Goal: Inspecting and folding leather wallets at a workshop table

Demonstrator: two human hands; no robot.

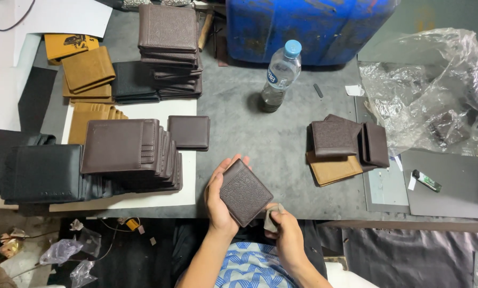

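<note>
My left hand (217, 205) grips a closed dark brown wallet with an embossed pattern (245, 193), held tilted above the table's near edge. My right hand (287, 232) pinches a small grey cloth (271, 216) against the wallet's lower right corner. Both hands are close to my body, over the grey tabletop (260, 138).
Left are stacks of brown wallet parts (129, 152), black ones (36, 170), tan ones (87, 72) and a tall brown pile (169, 48). One brown wallet (189, 132) lies alone. Right: a small wallet pile (343, 146), water bottle (279, 77), crumpled plastic (436, 85), lighter (426, 181), blue drum (308, 26).
</note>
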